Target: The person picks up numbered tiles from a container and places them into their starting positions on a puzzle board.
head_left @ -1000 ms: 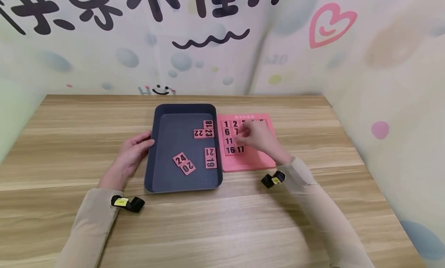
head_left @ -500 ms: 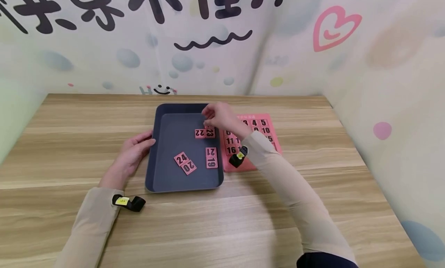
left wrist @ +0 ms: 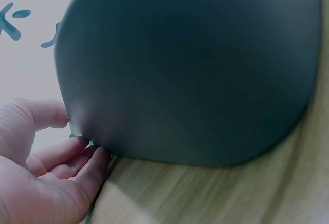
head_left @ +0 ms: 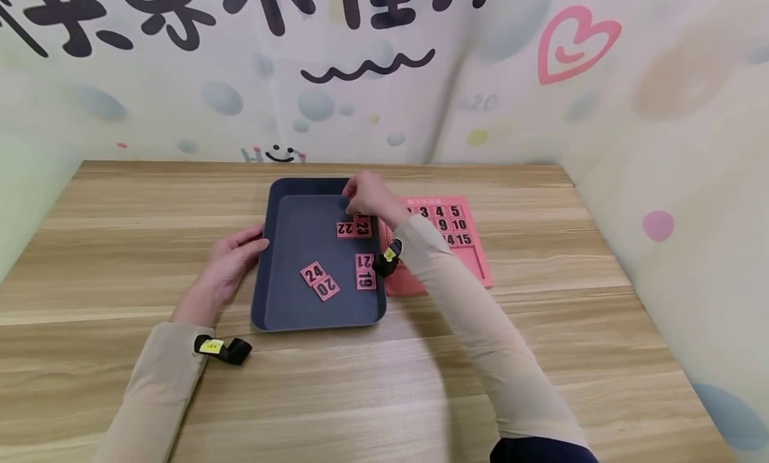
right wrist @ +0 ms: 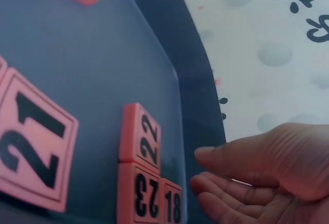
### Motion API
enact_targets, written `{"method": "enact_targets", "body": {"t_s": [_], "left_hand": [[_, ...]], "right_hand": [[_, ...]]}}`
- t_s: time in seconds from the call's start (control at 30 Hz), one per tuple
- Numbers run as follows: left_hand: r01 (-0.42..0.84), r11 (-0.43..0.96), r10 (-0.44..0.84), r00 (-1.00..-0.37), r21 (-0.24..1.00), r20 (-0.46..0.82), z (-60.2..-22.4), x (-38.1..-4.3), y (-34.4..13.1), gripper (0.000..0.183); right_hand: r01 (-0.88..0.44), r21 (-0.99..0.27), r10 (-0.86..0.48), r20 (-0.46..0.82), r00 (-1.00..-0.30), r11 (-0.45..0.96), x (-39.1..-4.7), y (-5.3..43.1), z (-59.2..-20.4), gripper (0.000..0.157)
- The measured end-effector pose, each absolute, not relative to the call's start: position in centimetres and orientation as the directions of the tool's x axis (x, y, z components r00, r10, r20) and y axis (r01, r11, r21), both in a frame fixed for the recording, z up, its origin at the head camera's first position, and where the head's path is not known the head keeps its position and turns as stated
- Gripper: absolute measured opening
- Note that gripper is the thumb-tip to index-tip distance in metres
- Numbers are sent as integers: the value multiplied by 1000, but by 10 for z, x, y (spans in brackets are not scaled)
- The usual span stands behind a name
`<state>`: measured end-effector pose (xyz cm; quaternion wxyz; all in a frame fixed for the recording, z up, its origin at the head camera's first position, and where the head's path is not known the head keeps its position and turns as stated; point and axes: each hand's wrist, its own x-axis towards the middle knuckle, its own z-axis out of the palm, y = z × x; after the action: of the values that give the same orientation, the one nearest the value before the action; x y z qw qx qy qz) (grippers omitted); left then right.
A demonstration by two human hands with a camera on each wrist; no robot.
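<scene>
A dark grey tray (head_left: 288, 249) holds several pink number tiles. My left hand (head_left: 231, 266) holds its left rim, thumb at the edge and fingers against the outer wall (left wrist: 180, 106). Over the far right corner is my right hand (head_left: 372, 199), thumb and fingertips apart with nothing between them, close to tile 18 (right wrist: 172, 201). Tile 18 adjoins tile 23 (head_left: 362, 229) and tile 22 (head_left: 345, 230). Nearer me lie tile 21 (head_left: 364, 261), tile 19 (head_left: 365, 280), tile 24 (head_left: 313, 273) and tile 20 (head_left: 326, 288).
Right of the tray lies a pink number puzzle board (head_left: 483, 273) with rows of tiles, its left side partly hidden by my right forearm. The wooden table (head_left: 336, 389) meets a decorated wall (head_left: 384, 129) at the back.
My right hand has moved left from the puzzle board to the tray's far right corner, over tile 18. My left hand stays at the tray's left rim.
</scene>
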<state>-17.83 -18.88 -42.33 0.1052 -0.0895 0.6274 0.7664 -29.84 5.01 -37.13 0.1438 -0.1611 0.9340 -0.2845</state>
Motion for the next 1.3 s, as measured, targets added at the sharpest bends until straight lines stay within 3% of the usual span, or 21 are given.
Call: {"method": "enact_targets", "body": {"t_s": [0.5,0.67,0.8,0.93,1.03,1.17,1.3], "left_hand": [[-295,-179,58,-955,939,-289,-422,-179,-190,64],[-301,-199,52,-954,933,-297,-422,-178,-190,65],[-296,-198,49,-955,934,-293,-421,-178,-191,65],[-290,-197,45,-957,936,-287,-422,-178,-191,64],[-292,-207,45,-956,934,-289,-422,-178,-190,64],[-291,-184,47,-957,939,-287,-422,-178,-191,64],[-283,-179,49,-959,942,-279,-423,-177,-191,64]], "right_hand": [[-321,-357,-408,-204,-890,877,-300,40,-376,30],[-350,-340,-431,-201,-880,873,-299,40,-375,19],[-352,-346,-435,-201,-878,870,-298,39,-374,37],[-357,-322,-432,-205,-878,877,-296,38,-374,40],[-360,-298,-429,-215,-877,884,-295,36,-374,32],[-357,-311,-431,-211,-878,881,-295,33,-375,11],[-377,-349,-460,-197,-866,858,-296,29,-379,27]]}}
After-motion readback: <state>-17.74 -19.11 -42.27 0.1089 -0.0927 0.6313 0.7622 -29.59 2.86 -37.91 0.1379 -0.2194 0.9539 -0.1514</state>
